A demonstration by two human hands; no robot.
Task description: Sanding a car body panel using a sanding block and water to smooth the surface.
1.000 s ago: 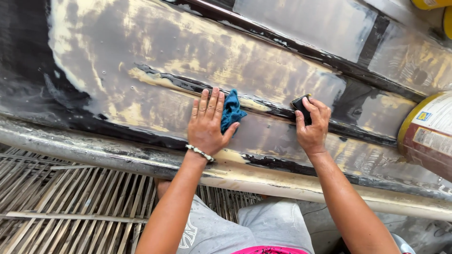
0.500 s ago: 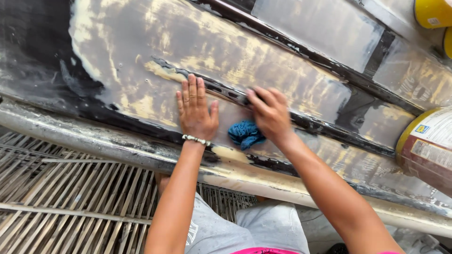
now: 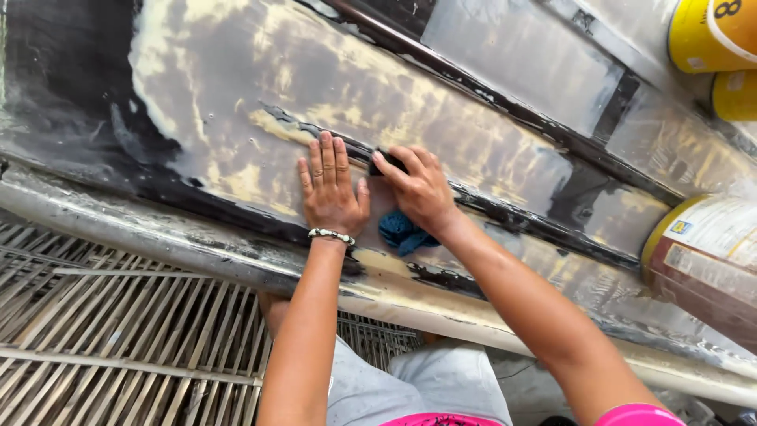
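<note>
At the centre of the head view, a small dark sanding block (image 3: 386, 162) is gripped by the right hand (image 3: 418, 189), whose fingers are curled over it so that it is pressed against the dark ridge (image 3: 505, 209) running across the panel. Just beside it, at nine o'clock, the left hand (image 3: 331, 193) is laid flat and open on the surface, fingers spread and pointing toward twelve o'clock, nothing held; a beaded bracelet (image 3: 331, 235) is worn at its wrist. A crumpled blue cloth (image 3: 402, 231) is seen at six o'clock from the right hand, partly tucked under the wrist and resting on the panel. For the rubbing to be done well, it is judged that the block should be kept flat to the ridge, strokes should be run along its length rather than across, and steady bracing should be supplied by the open palm. Both forearms are extended upward from six o'clock, the right one angled in from five o'clock. Around the hands, a curved, yellow-and-black mottled panel (image 3: 236, 87) is spread. At two o'clock a yellow can (image 3: 710, 35) is seen, at three o'clock a larger labelled can (image 3: 702, 252), and at eight o'clock a slatted wooden rack (image 3: 118, 331).
</note>
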